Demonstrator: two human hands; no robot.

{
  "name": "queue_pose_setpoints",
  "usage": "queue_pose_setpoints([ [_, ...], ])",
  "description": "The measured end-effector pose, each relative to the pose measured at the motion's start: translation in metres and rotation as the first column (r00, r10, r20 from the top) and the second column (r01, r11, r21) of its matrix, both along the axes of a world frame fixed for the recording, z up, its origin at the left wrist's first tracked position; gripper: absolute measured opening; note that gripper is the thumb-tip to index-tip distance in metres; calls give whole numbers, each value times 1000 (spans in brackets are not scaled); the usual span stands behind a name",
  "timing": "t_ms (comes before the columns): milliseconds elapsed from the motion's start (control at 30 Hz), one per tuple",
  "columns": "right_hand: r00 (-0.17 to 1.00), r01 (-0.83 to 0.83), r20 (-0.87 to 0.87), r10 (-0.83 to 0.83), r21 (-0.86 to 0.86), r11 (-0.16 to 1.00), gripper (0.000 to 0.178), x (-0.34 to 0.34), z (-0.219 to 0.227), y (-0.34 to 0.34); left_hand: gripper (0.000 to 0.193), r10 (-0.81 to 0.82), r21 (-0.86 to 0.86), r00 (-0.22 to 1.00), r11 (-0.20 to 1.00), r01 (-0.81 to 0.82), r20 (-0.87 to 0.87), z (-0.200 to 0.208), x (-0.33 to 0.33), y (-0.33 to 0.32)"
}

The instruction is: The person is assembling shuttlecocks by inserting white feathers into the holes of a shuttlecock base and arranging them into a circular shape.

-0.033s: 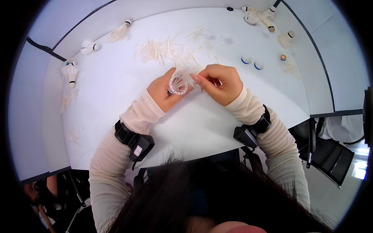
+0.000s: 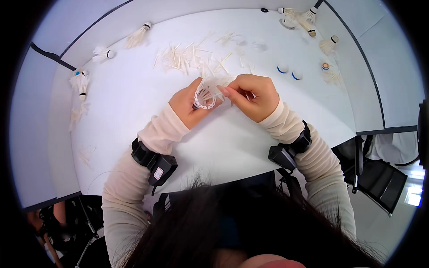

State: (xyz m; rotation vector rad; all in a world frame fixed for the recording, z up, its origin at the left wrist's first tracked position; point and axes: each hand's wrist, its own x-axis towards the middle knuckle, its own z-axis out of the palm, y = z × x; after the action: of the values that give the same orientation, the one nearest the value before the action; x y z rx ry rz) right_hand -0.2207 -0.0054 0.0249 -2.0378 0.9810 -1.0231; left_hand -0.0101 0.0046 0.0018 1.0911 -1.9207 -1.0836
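My left hand [image 2: 185, 103] is wrapped round a white shuttlecock skirt. A perforated white ring [image 2: 197, 101] at the skirt's near end faces up toward me, and pale feather shafts show inside it. Thumb and fingertips of my right hand [image 2: 255, 96] pinch a white feather [image 2: 216, 82] at the skirt's right side; its full outline is partly hidden by the fingers. Just beyond both hands lies a loose pile of pale feather shafts [image 2: 178, 60] on the white table [image 2: 214, 152].
Whole shuttlecocks [image 2: 82, 85] lie along the left edge, with another shuttlecock [image 2: 138, 35] at the back left. More shuttlecocks [image 2: 309, 17] cluster at the back right. Two white cork heads with blue bands [image 2: 296, 75] sit right of my hands. Low white partitions [image 2: 368, 67] border the table.
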Motion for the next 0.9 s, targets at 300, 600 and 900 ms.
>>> queue_pose_setpoints([
  [300, 1000, 5, 12, -5, -31, 999, 19, -2, 2, 4, 28, -47, 2, 999, 999, 47, 7, 0, 1, -1],
  [600, 999, -14, -40, 7, -190, 982, 16, 1, -1, 7, 25, -86, 38, 996, 996, 85, 26, 7, 3, 0],
  [900, 1000, 14, -5, -15, -128, 992, 15, 4, -1, 8, 24, -82, 71, 997, 994, 83, -7, 5, 3, -2],
])
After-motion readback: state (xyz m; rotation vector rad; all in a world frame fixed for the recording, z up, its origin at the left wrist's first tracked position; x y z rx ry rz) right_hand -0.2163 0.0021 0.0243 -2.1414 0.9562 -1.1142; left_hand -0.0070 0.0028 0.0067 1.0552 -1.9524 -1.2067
